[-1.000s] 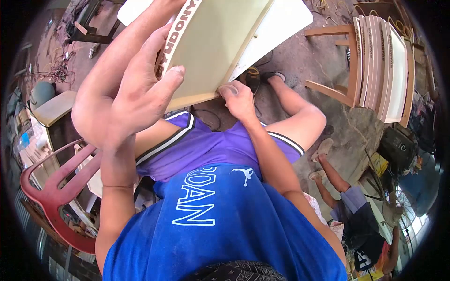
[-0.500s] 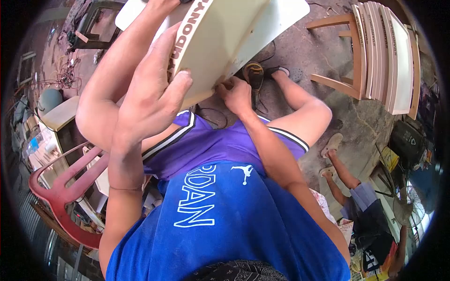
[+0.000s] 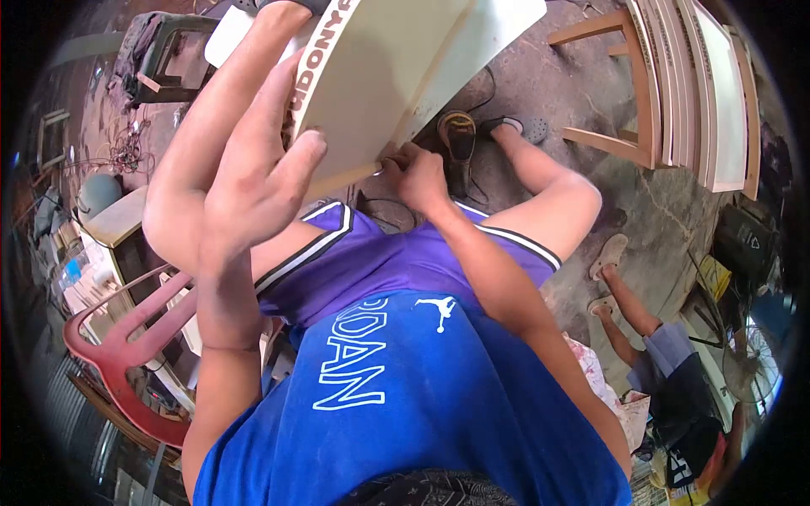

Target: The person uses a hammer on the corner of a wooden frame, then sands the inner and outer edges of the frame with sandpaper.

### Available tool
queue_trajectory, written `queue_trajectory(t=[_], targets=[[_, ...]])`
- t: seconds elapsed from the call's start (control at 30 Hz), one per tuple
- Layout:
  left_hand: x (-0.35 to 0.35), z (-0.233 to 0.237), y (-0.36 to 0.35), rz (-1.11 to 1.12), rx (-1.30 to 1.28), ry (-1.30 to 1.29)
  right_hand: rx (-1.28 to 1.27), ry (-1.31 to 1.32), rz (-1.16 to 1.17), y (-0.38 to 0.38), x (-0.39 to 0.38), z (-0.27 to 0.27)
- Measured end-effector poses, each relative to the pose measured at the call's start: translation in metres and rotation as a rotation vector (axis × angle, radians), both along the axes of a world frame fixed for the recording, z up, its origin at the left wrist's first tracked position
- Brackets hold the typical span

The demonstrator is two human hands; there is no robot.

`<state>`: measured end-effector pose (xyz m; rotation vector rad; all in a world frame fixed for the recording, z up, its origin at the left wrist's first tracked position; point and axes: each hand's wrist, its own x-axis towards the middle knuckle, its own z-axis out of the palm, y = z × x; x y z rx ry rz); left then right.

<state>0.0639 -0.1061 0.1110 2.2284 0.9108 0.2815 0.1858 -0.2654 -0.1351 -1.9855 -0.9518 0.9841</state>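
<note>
A pale cream panel (image 3: 384, 80) with brown lettering along its left edge stands tilted between my knees, over a white board (image 3: 498, 34). My left hand (image 3: 257, 173) grips the panel's lettered edge, thumb on the face and the other fingers partly hidden along the rim. At the panel's lower right corner, my right hand (image 3: 415, 175) is closed, with its fingertips pinched against the edge. Whatever sits between those fingertips is too small to make out. Just right of that hand stands a dark power tool (image 3: 458, 139) with a cord.
Several lettered panels (image 3: 692, 93) stack against a wooden frame (image 3: 645, 93) at upper right. A red plastic chair (image 3: 126, 354) stands at left. Another person (image 3: 666, 354) is at lower right, legs on the floor. A dark stool (image 3: 156, 59) is at upper left, near tangled wires.
The panel and my left hand have shifted slightly left. My right hand has moved a little left and down along the panel's corner, still pinched.
</note>
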Motion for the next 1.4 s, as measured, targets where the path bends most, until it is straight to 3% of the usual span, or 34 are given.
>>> queue_trajectory(t=[0.03, 0.07, 0.27, 0.3, 0.37, 0.53, 0.73, 0.8, 0.87, 0.97, 1.2, 1.4], targets=[[-0.001, -0.004, 0.008, -0.101, 0.222, -0.007, -0.003, 0.005, -0.004, -0.001, -0.001, 0.002], [-0.003, -0.003, 0.008, -0.114, 0.219, -0.005, -0.070, 0.027, 0.045, -0.001, 0.002, 0.003], [-0.004, -0.010, 0.013, -0.015, -0.167, -0.135, -0.121, -0.021, 0.081, -0.005, 0.000, 0.006], [-0.006, -0.012, 0.017, -0.061, -0.029, -0.094, -0.067, 0.015, 0.010, -0.004, 0.000, 0.008], [-0.007, -0.011, 0.021, -0.087, 0.010, -0.074, -0.018, 0.019, -0.079, 0.001, 0.002, 0.009], [-0.009, -0.012, 0.034, -0.158, 0.057, -0.094, 0.058, -0.070, -0.010, 0.000, -0.005, 0.000], [-0.026, -0.021, 0.042, -0.014, -0.138, -0.032, -0.005, 0.032, 0.050, 0.003, 0.002, 0.006], [-0.040, -0.034, 0.060, 0.022, -0.356, -0.001, -0.032, 0.020, 0.056, 0.007, 0.001, 0.007], [-0.039, -0.042, 0.070, -0.033, -0.266, -0.100, 0.020, -0.021, -0.006, 0.009, -0.004, 0.001], [-0.046, -0.038, 0.077, 0.103, -0.350, 0.113, 0.012, -0.029, -0.003, 0.011, -0.006, 0.015], [-0.050, -0.045, 0.086, 0.097, -0.397, 0.128, -0.081, -0.074, -0.022, 0.014, -0.009, 0.015], [-0.050, -0.051, 0.075, 0.071, -0.408, -0.004, -0.155, 0.075, -0.044, 0.023, -0.009, 0.034]])
